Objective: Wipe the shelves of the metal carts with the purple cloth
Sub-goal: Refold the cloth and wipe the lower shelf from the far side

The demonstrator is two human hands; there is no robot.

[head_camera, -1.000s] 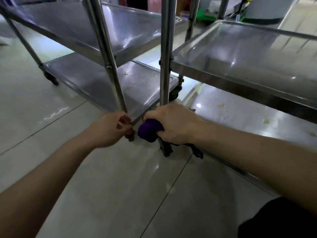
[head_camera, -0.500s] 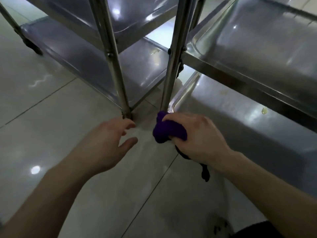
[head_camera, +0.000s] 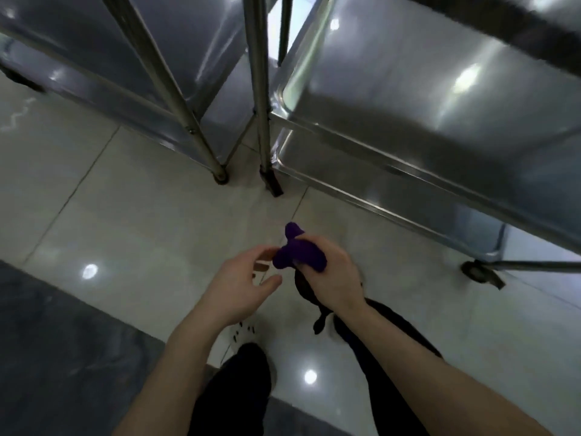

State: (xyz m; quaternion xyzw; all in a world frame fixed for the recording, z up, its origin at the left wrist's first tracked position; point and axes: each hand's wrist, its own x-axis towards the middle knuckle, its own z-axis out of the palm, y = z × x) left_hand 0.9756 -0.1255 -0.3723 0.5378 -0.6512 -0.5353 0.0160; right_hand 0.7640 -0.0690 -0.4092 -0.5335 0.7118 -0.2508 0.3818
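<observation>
Head view: the purple cloth (head_camera: 298,253) is off the metal altogether. It is bunched into a small wad just below the picture's centre, toward 6 o'clock, and held over the tiled floor (head_camera: 125,199). Nothing is being wiped at this instant. The left cart (head_camera: 201,51) stands at 11 o'clock and the right cart (head_camera: 408,99) at 1 to 2 o'clock. Their shelves gleam with lamp glare, but blur hides whether any smears remain. My guess is that this is a pause to refold or shift the cloth, with at least some shelf surface yet to do (how much, I cannot tell).

The right hand (head_camera: 334,278) comes in from 5 o'clock, knuckles up, its fingers curled round the wad, one end of which pokes out toward 12 o'clock. The left hand (head_camera: 239,287) comes in from 7 o'clock. Its fingers (head_camera: 267,253) are loosely spread and hold nothing, the tips just beside the cloth (possibly brushing it). Both hands hang well short of the cart legs at 12 o'clock.
</observation>
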